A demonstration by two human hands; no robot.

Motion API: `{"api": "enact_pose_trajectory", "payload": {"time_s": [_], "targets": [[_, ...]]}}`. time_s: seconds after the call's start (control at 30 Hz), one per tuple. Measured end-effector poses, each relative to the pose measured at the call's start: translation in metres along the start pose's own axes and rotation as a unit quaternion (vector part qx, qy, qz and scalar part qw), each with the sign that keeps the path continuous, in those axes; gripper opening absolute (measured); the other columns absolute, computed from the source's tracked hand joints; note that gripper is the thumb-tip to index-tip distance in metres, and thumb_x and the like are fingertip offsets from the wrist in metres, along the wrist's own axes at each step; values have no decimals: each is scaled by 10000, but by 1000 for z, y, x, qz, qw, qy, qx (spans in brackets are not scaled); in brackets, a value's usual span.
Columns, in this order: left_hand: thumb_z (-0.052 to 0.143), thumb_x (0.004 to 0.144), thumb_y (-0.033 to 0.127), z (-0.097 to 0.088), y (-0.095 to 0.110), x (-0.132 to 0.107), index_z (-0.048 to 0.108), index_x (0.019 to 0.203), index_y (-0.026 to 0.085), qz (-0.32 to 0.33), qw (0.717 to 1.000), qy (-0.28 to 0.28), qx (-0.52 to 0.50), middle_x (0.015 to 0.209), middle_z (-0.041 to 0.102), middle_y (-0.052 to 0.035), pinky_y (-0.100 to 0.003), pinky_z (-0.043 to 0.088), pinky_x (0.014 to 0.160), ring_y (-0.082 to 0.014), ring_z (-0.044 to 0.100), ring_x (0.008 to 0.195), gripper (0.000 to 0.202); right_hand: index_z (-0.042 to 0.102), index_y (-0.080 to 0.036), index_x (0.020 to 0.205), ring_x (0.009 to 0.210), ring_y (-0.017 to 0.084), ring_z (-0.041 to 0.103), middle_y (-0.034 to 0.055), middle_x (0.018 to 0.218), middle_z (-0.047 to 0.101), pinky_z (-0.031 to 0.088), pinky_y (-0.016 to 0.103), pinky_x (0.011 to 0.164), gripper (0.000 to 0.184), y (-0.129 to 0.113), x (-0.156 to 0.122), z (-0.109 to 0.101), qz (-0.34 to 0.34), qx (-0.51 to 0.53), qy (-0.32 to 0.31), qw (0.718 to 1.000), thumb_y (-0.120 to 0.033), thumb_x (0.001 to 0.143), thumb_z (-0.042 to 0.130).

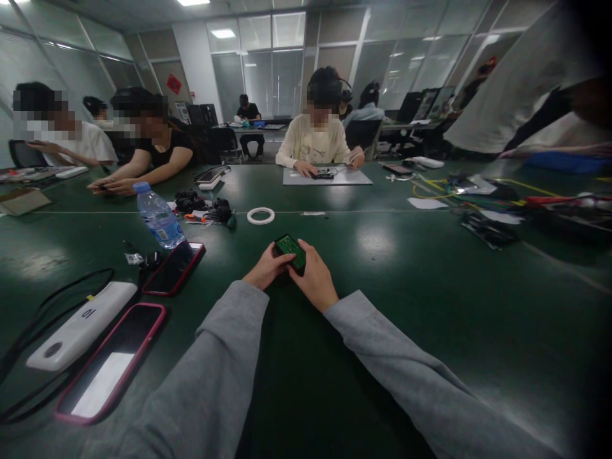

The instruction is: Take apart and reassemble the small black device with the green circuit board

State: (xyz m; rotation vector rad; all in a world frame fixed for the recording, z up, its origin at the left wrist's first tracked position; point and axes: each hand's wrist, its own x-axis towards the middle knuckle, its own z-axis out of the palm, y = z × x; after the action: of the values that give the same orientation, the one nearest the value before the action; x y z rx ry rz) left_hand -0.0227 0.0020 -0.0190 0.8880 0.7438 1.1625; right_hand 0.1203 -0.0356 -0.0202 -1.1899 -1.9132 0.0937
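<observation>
Green-faced device [289, 246] is held by left hand [268, 266] and right hand [315, 275], not yet released; further progress is unclear.

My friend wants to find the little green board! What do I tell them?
Start at the dark green table, then follow the gray sleeves to the left hand and right hand. They hold the green board between them. Unlike the phones and white ring lying nearby, it has a speckled green face and black edge.
</observation>
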Motion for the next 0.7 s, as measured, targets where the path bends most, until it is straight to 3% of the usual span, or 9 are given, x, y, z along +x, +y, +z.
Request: {"api": "enact_pose_trajectory", "payload": {"time_s": [0.4, 0.7], "targets": [[770, 604, 75, 2, 2, 2, 519, 1136, 195, 21, 999, 8, -24, 1013, 636, -49, -397, 486, 903, -190, 616, 953, 601, 336, -174, 1367, 1187, 242, 487, 120, 1249, 483, 428, 422, 1041, 613, 2, 3, -1, -31, 63, 2, 998, -246, 821, 606], [790, 586, 102, 0, 1, 1, 503, 1224, 234, 48, 999, -9, 14, 1033, 638, -41, -385, 502, 881, -191, 609, 959, 712, 339, -174, 1349, 1191, 252, 464, 129, 1239, 460, 410, 440, 1042, 619, 0, 4, -1, -30, 87, 5, 996, -290, 814, 628]]}}
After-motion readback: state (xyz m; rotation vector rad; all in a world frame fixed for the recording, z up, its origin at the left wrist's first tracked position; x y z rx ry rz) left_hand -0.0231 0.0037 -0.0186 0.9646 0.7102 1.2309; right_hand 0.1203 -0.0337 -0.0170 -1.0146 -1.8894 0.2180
